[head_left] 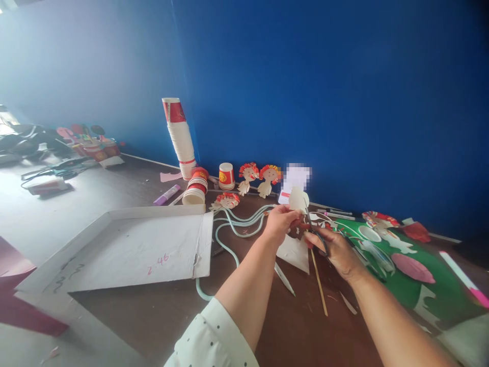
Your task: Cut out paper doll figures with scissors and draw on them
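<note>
My left hand (pixel 283 222) pinches a pale, rounded paper piece (pixel 298 200) by its lower edge and holds it upright. Black-handled scissors (pixel 322 243) are in my right hand (pixel 336 250), with fingers wrapped round the handles and the blades pointing up at the right side of the paper. Below both hands a white sheet (pixel 294 254) lies on the dark brown table (pixel 290 326). A thin wooden stick (pixel 319 283) and a white marker (pixel 284 279) lie near it. Two paper figures with red fringed heads (pixel 249 178) lean against the blue wall.
A white cardboard box lid (pixel 133 244) stands on the left. Behind it are a tall stack of paper cups (pixel 181 142) and a single red cup (pixel 226 176). Pale blue tubing (pixel 225 244) curls beside the lid. Right of my hands, a green mat (pixel 446 300) bears a pink oval (pixel 413 268) and scraps.
</note>
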Available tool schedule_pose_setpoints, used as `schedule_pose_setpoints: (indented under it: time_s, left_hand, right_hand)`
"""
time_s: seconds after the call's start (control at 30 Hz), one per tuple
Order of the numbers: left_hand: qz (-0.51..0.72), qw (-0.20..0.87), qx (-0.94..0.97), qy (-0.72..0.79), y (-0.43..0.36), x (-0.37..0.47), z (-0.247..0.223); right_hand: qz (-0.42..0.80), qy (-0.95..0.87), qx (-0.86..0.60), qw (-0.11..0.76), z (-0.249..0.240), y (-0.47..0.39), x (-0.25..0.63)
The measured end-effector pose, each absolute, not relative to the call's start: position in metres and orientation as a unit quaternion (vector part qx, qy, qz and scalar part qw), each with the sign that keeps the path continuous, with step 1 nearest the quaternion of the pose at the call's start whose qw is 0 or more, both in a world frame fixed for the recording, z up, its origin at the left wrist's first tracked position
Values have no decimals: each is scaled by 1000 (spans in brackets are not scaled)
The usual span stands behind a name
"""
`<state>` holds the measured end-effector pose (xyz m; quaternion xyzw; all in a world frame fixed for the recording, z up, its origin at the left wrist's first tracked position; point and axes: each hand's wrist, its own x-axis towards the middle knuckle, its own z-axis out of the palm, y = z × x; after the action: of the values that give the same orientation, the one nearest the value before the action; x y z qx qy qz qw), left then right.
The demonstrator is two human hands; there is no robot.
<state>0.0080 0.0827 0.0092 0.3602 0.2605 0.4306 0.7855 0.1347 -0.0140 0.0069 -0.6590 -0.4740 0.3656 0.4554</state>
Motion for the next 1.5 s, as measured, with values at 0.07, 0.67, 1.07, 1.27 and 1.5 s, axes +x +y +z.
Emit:
schedule_pose_setpoints:
  time_s: [0.07,0.67,1.07,1.27,1.5]
  left_hand:
    - [430,786,361,260,83,8,9]
    - [430,790,352,260,81,9,11]
    - [429,789,347,272,81,9,11]
    - [428,794,342,263,81,9,10]
    - [429,793,341,265,83,10,9]
  right_hand:
    - [363,-476,-660,454,6,-14,136]
    - [345,-492,-656,456,4,-13,134]
    - [322,-502,-664,450,7,-13,133]
    - [308,-509,-669,445,5,-14,134]
    - [304,-507,-672,446,9,-14,132]
